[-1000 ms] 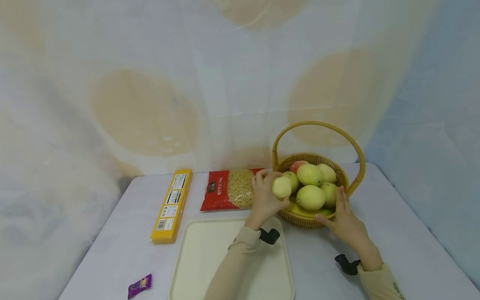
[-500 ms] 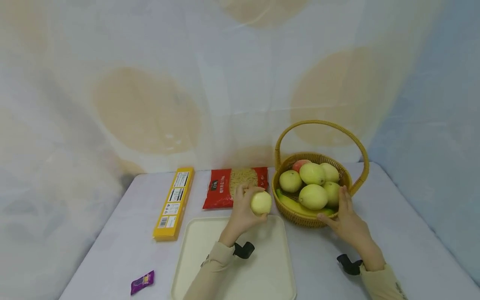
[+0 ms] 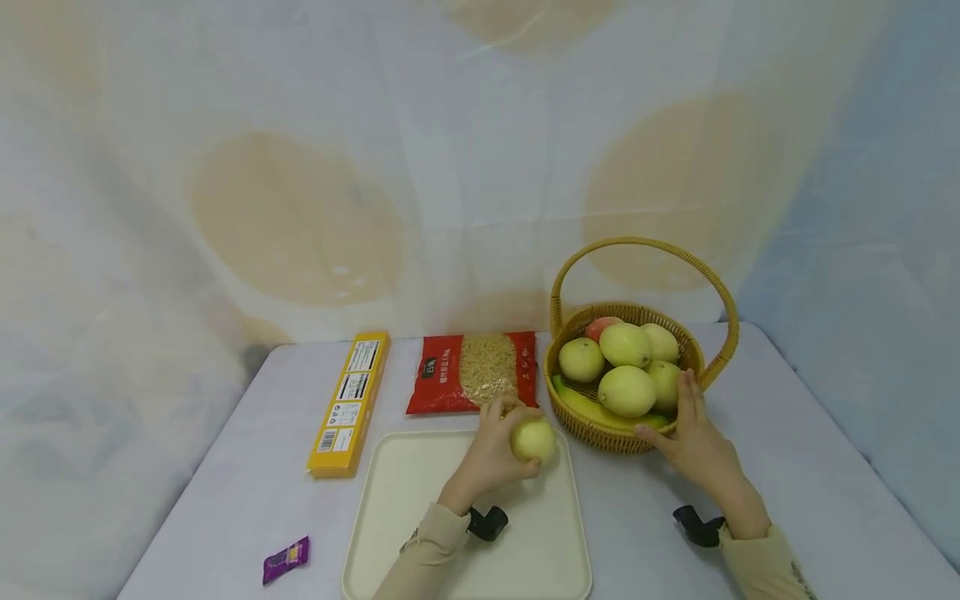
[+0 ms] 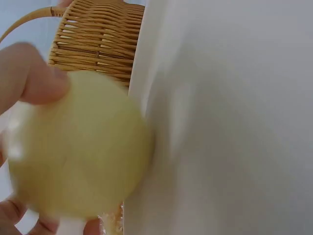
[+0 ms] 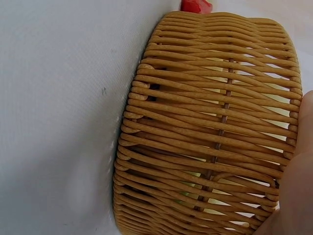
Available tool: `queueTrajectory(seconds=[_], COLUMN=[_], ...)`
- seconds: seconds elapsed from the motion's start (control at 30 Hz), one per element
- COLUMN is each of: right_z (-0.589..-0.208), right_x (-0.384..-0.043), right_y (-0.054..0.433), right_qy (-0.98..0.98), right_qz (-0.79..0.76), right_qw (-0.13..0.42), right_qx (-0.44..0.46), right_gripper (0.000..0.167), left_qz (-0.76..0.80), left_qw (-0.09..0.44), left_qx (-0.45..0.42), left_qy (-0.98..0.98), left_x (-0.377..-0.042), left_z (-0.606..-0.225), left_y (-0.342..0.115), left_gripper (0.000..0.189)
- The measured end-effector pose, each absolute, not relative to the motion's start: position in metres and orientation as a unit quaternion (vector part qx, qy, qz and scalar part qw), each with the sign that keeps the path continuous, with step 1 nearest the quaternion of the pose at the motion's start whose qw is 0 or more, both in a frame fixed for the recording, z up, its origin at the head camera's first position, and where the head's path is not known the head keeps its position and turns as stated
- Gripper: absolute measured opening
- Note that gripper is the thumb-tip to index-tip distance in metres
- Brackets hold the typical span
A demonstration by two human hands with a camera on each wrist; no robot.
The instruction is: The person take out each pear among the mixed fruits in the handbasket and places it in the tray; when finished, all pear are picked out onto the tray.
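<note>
Held fruit (image 3: 534,440) pale yellow-green; basket (image 3: 606,438) woven honey-brown; tray (image 3: 543,542) cream; packet (image 3: 286,560) purple; backdrop (image 3: 480,125) white, blotches (image 3: 296,218) hazy, apparently peach.

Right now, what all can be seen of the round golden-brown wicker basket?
The basket has an openwork woven wall and a tall arched handle. It stands upright on the pale table, by the far right corner of the cream rectangular tray. Inside lie pale green round fruits, a yellow banana and a reddish fruit. The right hand touches its rim.
</note>
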State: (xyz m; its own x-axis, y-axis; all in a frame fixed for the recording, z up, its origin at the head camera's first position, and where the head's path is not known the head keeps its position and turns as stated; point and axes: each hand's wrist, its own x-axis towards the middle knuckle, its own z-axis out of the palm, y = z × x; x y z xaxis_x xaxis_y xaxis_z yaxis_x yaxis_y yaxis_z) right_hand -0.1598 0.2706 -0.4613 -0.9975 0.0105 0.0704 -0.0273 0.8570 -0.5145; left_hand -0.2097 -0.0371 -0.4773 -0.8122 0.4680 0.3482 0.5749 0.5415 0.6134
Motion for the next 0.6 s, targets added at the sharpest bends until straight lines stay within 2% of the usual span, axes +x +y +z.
queueTrajectory(seconds=[0.23, 0.37, 0.6], right_z=[-0.46, -0.461, -0.462], right_x=[-0.16, -0.161, -0.162], right_y=[0.272, 0.271, 0.27], right_qy=[-0.963, -0.963, -0.963], right_qz=[0.267, 0.268, 0.27], right_qw=[0.03, 0.027, 0.027], right_qx=[-0.001, -0.002, -0.003], right_gripper=[0.111, 0.112, 0.111], left_qz=[-0.437, -0.437, -0.438], left_qw=[0.041, 0.046, 0.105], left_qx=[-0.307, -0.325, -0.358], left_qy=[-0.844, -0.837, -0.818], left_x=[-0.209, -0.208, -0.211], left_z=[-0.468, -0.467, -0.457], left_y=[-0.035, -0.031, -0.022], left_gripper=[0.054, 0.052, 0.051])
